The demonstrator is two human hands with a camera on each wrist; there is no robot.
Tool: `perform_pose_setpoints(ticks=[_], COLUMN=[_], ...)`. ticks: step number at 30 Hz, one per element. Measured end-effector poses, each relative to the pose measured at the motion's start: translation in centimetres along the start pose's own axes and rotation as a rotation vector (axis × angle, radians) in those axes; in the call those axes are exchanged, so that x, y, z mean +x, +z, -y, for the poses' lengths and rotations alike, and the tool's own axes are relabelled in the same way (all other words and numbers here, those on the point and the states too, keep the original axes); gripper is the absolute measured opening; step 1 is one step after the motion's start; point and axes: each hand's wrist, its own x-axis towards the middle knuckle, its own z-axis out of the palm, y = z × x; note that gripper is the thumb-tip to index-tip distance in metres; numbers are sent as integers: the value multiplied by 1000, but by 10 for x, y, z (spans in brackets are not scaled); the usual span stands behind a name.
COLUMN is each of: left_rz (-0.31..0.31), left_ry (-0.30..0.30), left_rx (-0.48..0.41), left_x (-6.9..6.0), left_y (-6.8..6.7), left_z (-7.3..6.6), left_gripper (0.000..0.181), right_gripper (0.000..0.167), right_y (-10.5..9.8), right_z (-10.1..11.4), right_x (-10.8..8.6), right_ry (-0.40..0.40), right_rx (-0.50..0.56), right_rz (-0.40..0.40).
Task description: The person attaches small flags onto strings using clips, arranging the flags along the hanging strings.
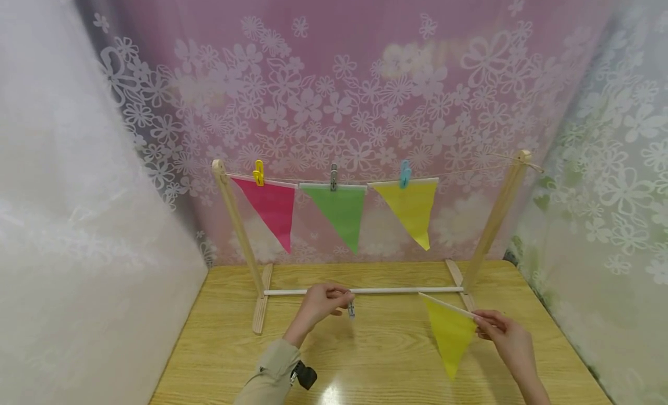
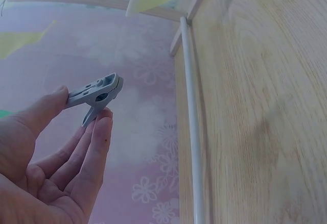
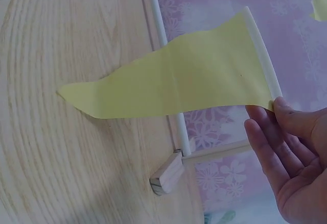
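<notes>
My left hand pinches a grey clothespin by its handles, between thumb and fingertips, above the table in front of the white rod. Its handles stand apart and the nose tips look closed. On the right, my right hand pinches one end of the white top edge of a yellow triangular pennant, which hangs point down. Behind the hands, a string carries a pink pennant under a yellow clothespin, a green pennant under a grey clothespin, and another yellow pennant under a blue clothespin.
The string runs between a left wooden post and a right wooden post. A white rod joins their feet, low over the wooden table. A flowered pink curtain hangs behind; pale sheets enclose both sides.
</notes>
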Motion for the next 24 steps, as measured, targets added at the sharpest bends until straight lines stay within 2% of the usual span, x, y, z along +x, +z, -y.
perform_pose_setpoints(ticks=[8, 17, 20, 24], left_rz=[7, 14, 19, 50], left_ry=[12, 28, 56, 92], left_rx=[-8, 13, 26, 0], left_x=[7, 18, 22, 29], left_y=[9, 16, 18, 19], left_z=[-15, -36, -46, -60], left_gripper=[34, 32, 32, 34], right_gripper=[35, 35, 36, 38], right_y=[-8, -19, -23, -28], right_z=[12, 24, 29, 36], right_x=[6, 13, 16, 21], right_ry=[-32, -90, -117, -132], right_rx=[62, 72, 72, 83], right_rz=[-13, -3, -2, 3])
